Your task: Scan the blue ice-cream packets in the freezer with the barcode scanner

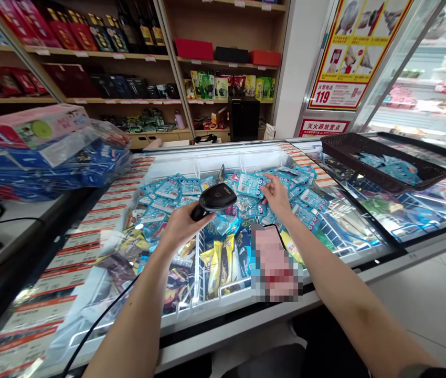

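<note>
My left hand [183, 223] is wrapped round the handle of a black barcode scanner [218, 197], whose head points right over the freezer's glass top. A thin black cable [105, 324] trails down beside my left forearm. With thumb and forefinger, my right hand [276, 197] pinches the right edge of a blue-and-white packet [250, 184], just right of the scanner. Many similar blue packets [168, 189] lie spread and overlapping on the glass around both hands. Nearer me, a phone [274, 257] with a blurred-out screen lies on the glass, below my right wrist.
Under the glass, ice creams in yellow wrappers [229, 257] sit in white wire baskets. At the right stands a dark brown tray [349, 152] with several blue packets. Stacked boxes in plastic [42, 152] are at the left. Price labels [101, 226] line the glass; shelves [101, 55] rise behind.
</note>
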`<state>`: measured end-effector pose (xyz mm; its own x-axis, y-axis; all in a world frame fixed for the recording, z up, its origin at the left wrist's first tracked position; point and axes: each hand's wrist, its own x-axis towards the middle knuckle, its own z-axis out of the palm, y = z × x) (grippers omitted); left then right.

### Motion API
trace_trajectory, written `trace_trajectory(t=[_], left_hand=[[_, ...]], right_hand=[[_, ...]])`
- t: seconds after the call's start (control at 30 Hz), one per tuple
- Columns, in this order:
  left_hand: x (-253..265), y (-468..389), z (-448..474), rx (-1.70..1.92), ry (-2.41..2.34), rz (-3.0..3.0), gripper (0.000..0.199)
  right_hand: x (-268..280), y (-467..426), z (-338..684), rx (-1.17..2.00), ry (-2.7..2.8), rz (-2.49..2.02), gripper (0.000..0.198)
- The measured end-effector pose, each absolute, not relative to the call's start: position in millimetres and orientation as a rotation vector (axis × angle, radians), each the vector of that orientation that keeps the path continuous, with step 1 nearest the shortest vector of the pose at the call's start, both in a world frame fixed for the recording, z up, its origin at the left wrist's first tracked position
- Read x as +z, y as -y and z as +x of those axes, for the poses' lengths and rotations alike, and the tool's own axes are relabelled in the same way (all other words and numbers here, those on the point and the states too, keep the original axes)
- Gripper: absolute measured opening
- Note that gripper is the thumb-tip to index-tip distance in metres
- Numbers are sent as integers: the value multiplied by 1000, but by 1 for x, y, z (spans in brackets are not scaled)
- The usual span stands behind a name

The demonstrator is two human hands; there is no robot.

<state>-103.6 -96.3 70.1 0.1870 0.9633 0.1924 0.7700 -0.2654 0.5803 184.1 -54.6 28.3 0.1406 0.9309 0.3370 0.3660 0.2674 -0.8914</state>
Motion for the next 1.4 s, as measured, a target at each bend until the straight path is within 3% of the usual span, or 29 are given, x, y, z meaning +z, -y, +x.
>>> trace_trajectory(t=[0.67, 1.0, 1.17, 1.4], left_hand=[[69, 96, -103, 679, -1623, 2157, 47], [63, 90, -109, 835, -1752, 2083, 49], [63, 87, -116, 913, -1925, 1997, 51], [63, 86, -123, 940, -1989, 1939, 50]], right_hand=[[24, 54, 183, 562, 1523, -1263, 45], [21, 52, 187, 428, 1516, -1352, 46], [24, 52, 192, 391, 1474, -1375, 33], [25, 51, 195, 92, 1614, -1559, 36]])
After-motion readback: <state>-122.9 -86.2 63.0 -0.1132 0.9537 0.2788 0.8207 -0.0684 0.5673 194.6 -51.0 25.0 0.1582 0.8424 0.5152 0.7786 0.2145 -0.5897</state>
